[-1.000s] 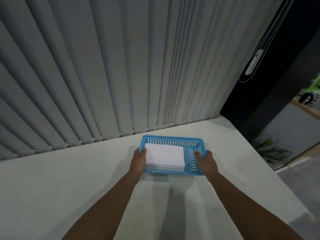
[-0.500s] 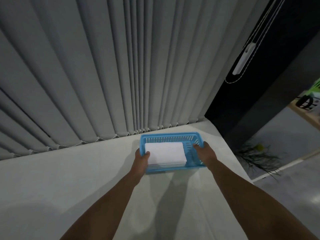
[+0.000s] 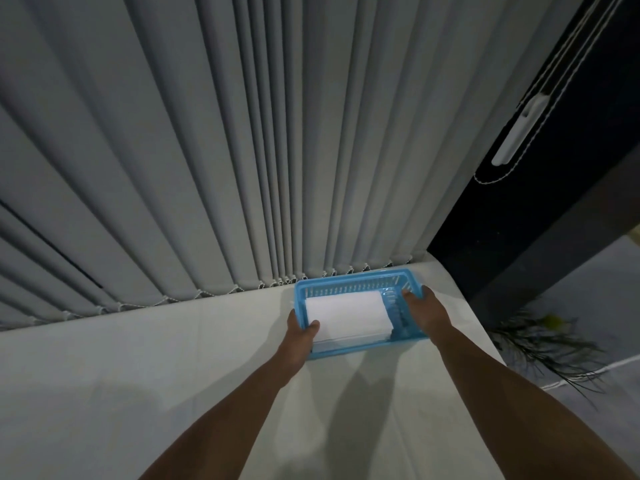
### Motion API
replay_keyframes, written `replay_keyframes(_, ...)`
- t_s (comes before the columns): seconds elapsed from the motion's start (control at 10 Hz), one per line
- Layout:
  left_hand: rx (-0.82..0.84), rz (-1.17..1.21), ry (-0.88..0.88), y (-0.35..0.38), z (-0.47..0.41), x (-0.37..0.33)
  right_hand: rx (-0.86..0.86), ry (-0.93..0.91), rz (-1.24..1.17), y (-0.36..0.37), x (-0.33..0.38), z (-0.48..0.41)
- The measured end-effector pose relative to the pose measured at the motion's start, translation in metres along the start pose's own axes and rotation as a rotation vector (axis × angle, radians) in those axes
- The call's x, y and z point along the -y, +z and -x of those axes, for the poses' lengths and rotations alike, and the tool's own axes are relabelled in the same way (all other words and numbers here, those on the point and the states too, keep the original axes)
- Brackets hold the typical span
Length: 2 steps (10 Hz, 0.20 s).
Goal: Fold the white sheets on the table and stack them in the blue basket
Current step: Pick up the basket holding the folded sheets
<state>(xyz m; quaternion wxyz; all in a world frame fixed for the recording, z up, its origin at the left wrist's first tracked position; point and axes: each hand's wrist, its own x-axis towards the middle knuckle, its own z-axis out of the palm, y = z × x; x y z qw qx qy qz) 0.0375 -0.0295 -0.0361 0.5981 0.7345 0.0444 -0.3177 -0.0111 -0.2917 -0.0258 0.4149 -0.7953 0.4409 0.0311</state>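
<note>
L hand (image 3: pixel 299 336), R hand (image 3: pixel 424 311) on basket (image 3: pixel 367 347)

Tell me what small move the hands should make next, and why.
Probably settle the blue basket flat on the table and release it. The left hand and right hand each grip a short wall, the folded white sheets lie stacked inside, and no loose sheet shows on the table. Whether the basket already rests on the table, I cannot tell.
</note>
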Motion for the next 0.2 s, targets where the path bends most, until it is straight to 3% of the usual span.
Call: replay_keyframes(0.2,0.057,-0.125,0.016,-0.008,0.004,0.004,-0.126,-0.048,0.165,0.004,-0.001,0.015)
